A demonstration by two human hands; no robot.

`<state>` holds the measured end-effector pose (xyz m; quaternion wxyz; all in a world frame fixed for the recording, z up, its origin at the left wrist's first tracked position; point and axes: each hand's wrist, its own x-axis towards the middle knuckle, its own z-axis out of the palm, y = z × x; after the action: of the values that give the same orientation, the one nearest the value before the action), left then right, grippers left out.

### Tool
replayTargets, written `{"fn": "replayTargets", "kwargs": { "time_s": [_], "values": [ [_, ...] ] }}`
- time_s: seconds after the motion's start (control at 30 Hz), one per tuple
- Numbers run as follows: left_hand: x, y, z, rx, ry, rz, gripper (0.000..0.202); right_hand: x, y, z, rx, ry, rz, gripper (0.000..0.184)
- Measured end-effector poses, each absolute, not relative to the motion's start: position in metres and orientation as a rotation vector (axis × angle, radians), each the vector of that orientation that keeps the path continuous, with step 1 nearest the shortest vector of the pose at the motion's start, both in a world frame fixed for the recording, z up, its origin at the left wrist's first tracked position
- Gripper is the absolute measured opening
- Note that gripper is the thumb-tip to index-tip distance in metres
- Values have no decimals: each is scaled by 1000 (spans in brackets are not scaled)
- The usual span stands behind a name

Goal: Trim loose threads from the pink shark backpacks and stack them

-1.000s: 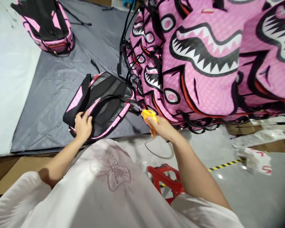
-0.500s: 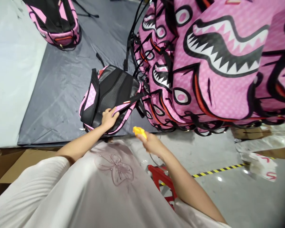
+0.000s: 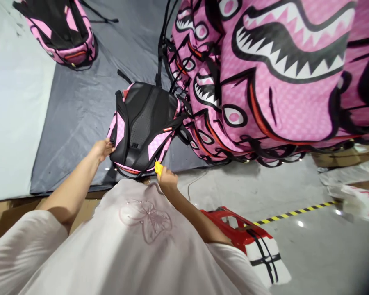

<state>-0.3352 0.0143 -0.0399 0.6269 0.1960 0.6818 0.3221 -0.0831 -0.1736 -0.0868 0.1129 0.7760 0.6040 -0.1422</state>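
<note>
White cloth of the person's shirt (image 3: 135,254) fills the near edge, with a red stool (image 3: 233,231) just beside it on the grey concrete floor (image 3: 264,192).

The right hand (image 3: 167,180) is closed around a small yellow tool (image 3: 158,168). Most of the tool is hidden in the fist; it may be a thread cutter, but the view does not settle it. Its tip sits at the lower edge of the backpack (image 3: 144,123).

The left hand (image 3: 103,148) has its fingers curled onto the backpack's left side, at the pink checked panel.

The backpack lies on the near edge of a dark grey tarp (image 3: 70,106), back panel facing up. The panel is black, with a perforated mesh centre and smooth padded borders. The sides are pink with black trim, a thin red line runs along the bottom seam, and black straps cross towards the right.

Just beyond and to the right, touching its straps, stands a large pile of pink bags (image 3: 279,73) printed with toothed mouths and eyes. Well apart, at the far left of the tarp, lies a second backpack (image 3: 61,28).
</note>
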Motion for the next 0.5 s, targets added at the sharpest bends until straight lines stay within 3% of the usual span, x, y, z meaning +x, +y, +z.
{"fn": "replayTargets", "kwargs": {
  "time_s": [0.2,0.5],
  "values": [
    [-321,28,-44,318,1369,683,20,-75,-145,-111,2267,1811,-437,48],
    [-313,24,-78,291,1013,712,63,-64,-150,-125,2306,1872,-385,51]
  ]
}}
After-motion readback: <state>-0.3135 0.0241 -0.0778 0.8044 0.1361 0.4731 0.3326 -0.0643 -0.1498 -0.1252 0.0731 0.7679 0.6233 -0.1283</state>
